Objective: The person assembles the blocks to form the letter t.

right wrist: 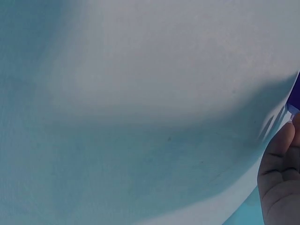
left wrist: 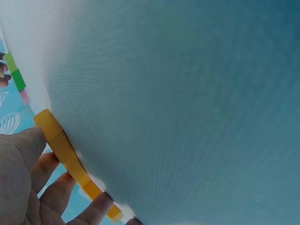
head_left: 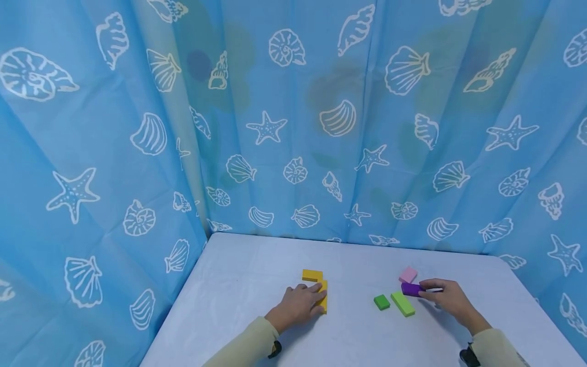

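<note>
- Nearest are two pale sleeves [head_left: 249, 346], one on each arm, with a dark band [head_left: 275, 350] at the left wrist and another dark band [head_left: 469, 355] at the right.
- The left hand [head_left: 297, 304] rests with its fingers spread along a long yellow block [head_left: 324, 302], on the left part of the table; in the left wrist view, the thumb and fingertips touch the yellow pieces at several places along their row.
- To the right lies a light green block [head_left: 403, 304], set slantwise, with a short dark green block [head_left: 381, 302] just beside it on the left; whether these two touch at any point, I see only a gap from above.
- The right hand [head_left: 451, 300] pinches a purple block [head_left: 411, 289] by its right end, between thumb and fingers, near the far end of the light green block; only a corner of the purple shows in the right wrist view.
- A pink block [head_left: 408, 274] lies just beyond the purple one.
- A shorter yellow block [head_left: 312, 275] lies crosswise at the far end of the long one.
- The white table [head_left: 348, 331] runs back to a blue curtain [head_left: 302, 145] printed with white shells and starfish.
</note>
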{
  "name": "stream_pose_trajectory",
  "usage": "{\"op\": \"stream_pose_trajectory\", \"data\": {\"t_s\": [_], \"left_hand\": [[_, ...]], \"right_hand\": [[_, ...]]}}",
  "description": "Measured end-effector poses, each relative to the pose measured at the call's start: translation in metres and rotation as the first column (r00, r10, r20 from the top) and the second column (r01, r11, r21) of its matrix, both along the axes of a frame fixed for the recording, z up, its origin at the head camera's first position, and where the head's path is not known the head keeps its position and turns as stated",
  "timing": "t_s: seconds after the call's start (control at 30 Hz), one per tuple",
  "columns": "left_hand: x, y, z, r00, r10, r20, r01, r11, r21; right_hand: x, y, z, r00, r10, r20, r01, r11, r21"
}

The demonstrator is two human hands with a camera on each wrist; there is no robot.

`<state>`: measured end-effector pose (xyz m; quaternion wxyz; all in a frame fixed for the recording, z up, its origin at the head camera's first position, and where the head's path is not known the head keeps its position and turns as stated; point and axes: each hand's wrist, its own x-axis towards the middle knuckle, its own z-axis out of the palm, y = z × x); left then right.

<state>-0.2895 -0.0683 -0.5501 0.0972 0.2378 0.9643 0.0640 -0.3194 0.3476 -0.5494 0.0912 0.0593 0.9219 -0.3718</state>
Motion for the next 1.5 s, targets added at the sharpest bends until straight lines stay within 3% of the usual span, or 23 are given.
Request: {"op": "stream_pose_trajectory", "data": {"t_s": [0.43, 0.63, 0.9, 1.5], "left_hand": [[-0.001, -0.001, 0.0, 1.0, -0.006, -0.001, 0.006, 1.0, -0.003], [0.0, 0.001, 0.0, 0.999, -0.001, 0.032, 0.001, 1.0, -0.003], [0.0, 0.001, -0.001, 1.0, 0.0, 0.016, 0.0, 1.0, -0.011], [0.0, 0.0, 0.0, 1.0, -0.003, 0.0, 0.003, 1.0, -0.017]], "right_hand": [[0.001, -0.001, -0.002, 0.999, -0.029, -0.014, 0.029, 1.0, -0.009], [-0.001, -0.002, -0.008, 1.0, -0.01, -0.03, 0.011, 1.0, 0.024], [-0.004, -0.004, -0.011, 0.999, 0.036, -0.04, -0.034, 0.999, 0.042], [-0.005, -0.022, -0.008, 0.997, 0.06, -0.047, -0.056, 0.996, 0.066]]}}
